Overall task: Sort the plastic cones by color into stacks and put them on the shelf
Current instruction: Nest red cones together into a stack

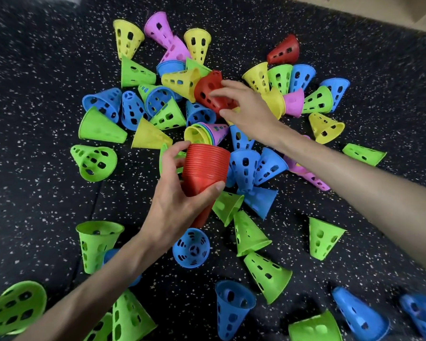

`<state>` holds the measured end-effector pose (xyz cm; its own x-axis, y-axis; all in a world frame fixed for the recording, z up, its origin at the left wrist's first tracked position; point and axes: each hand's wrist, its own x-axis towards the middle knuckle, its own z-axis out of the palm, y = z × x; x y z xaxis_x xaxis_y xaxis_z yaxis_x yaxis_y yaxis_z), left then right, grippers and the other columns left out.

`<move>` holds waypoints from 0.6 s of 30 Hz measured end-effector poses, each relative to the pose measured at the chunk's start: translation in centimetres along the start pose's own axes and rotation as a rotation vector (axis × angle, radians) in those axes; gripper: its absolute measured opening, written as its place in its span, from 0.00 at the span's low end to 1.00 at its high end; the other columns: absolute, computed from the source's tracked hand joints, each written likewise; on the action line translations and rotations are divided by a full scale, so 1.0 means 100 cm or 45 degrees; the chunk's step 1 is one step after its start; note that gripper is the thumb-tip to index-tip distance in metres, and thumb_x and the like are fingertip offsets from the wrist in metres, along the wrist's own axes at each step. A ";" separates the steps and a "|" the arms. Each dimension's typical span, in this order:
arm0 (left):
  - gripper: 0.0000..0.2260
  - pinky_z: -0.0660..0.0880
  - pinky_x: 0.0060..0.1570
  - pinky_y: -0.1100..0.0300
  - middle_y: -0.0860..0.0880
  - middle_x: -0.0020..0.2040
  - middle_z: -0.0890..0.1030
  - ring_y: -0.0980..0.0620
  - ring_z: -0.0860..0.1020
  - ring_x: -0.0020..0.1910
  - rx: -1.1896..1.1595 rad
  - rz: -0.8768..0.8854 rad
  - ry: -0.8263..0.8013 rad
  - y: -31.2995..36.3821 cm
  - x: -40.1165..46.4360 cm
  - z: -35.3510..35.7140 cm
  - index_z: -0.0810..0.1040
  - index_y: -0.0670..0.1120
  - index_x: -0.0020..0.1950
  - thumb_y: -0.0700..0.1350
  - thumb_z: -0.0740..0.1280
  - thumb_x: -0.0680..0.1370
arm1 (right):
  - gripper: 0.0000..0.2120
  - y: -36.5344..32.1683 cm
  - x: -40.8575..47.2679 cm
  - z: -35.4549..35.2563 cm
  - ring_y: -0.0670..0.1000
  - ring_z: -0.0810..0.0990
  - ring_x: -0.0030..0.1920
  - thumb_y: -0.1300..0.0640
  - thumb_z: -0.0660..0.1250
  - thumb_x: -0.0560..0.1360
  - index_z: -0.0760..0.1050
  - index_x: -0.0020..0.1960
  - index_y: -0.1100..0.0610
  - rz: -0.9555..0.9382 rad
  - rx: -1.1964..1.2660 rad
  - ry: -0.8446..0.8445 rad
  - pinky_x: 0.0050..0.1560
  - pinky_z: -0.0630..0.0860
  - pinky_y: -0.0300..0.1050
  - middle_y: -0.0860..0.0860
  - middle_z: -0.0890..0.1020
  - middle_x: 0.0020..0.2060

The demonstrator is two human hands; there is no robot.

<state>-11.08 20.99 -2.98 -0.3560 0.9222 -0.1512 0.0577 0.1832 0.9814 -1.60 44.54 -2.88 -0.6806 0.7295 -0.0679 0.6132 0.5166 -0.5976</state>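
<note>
1. Two hands are busy over a big pile of plastic cones on the dark speckled floor.
2. We see the left hand wrapped around a tall red stack, thumb on one side and fingers on the other, held up above the floor.
3. We see the right hand reaching far into the pile, its fingers curled around a single red cone.
4. One more red cone lies on its side at the far right, well apart from both hands.
5. Green, blue, yellow and pink cones lie all around, most tipped over.
6. A small mixed stack lies just beyond the red stack.
</note>
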 end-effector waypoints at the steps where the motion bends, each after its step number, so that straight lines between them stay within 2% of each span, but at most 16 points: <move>1: 0.39 0.84 0.37 0.54 0.52 0.65 0.73 0.55 0.83 0.47 0.004 0.005 -0.003 0.000 0.000 0.000 0.60 0.56 0.74 0.54 0.80 0.71 | 0.20 0.002 0.004 0.001 0.49 0.65 0.76 0.62 0.67 0.80 0.77 0.69 0.46 0.004 0.013 0.005 0.76 0.64 0.51 0.49 0.67 0.77; 6: 0.38 0.83 0.37 0.57 0.52 0.65 0.72 0.55 0.83 0.48 -0.023 0.027 -0.024 0.001 0.003 -0.001 0.60 0.56 0.74 0.54 0.78 0.70 | 0.17 0.003 0.015 -0.001 0.49 0.69 0.73 0.60 0.65 0.81 0.77 0.68 0.47 -0.037 0.012 0.190 0.74 0.67 0.52 0.49 0.69 0.75; 8: 0.38 0.83 0.37 0.56 0.53 0.64 0.72 0.56 0.83 0.48 -0.031 0.038 -0.018 0.001 0.005 -0.002 0.60 0.55 0.74 0.53 0.78 0.71 | 0.21 0.002 0.022 -0.002 0.51 0.69 0.74 0.59 0.67 0.80 0.73 0.72 0.47 -0.015 -0.003 0.119 0.75 0.66 0.53 0.50 0.66 0.77; 11: 0.38 0.81 0.37 0.64 0.58 0.62 0.70 0.69 0.80 0.50 -0.004 0.074 0.008 0.003 0.006 -0.002 0.61 0.50 0.75 0.52 0.76 0.70 | 0.28 -0.002 0.027 -0.002 0.52 0.70 0.72 0.57 0.68 0.79 0.67 0.77 0.47 -0.035 -0.050 -0.061 0.73 0.68 0.54 0.49 0.66 0.77; 13: 0.38 0.78 0.36 0.69 0.61 0.61 0.69 0.74 0.77 0.51 -0.003 0.085 0.018 0.004 0.006 -0.002 0.61 0.48 0.75 0.51 0.76 0.70 | 0.28 -0.002 0.029 -0.003 0.49 0.74 0.63 0.57 0.70 0.78 0.67 0.77 0.48 -0.002 -0.062 -0.046 0.67 0.72 0.50 0.48 0.71 0.69; 15: 0.38 0.78 0.36 0.70 0.61 0.61 0.69 0.73 0.77 0.52 -0.001 0.088 0.019 0.001 0.006 -0.005 0.61 0.48 0.75 0.51 0.76 0.70 | 0.25 -0.001 0.030 -0.005 0.47 0.73 0.54 0.57 0.72 0.77 0.72 0.72 0.48 0.030 -0.036 0.014 0.63 0.75 0.51 0.48 0.71 0.59; 18: 0.39 0.81 0.36 0.64 0.61 0.61 0.70 0.67 0.80 0.51 0.011 0.075 0.028 -0.001 0.006 -0.009 0.61 0.51 0.75 0.54 0.78 0.71 | 0.11 0.002 0.029 -0.006 0.47 0.73 0.50 0.54 0.75 0.75 0.81 0.56 0.47 0.050 -0.019 0.079 0.60 0.75 0.51 0.44 0.69 0.47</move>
<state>-12.15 21.25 -3.05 -0.3725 0.9236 -0.0905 0.0875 0.1320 0.9874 -3.21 47.02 -2.74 -0.6300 0.7755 -0.0408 0.6452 0.4936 -0.5832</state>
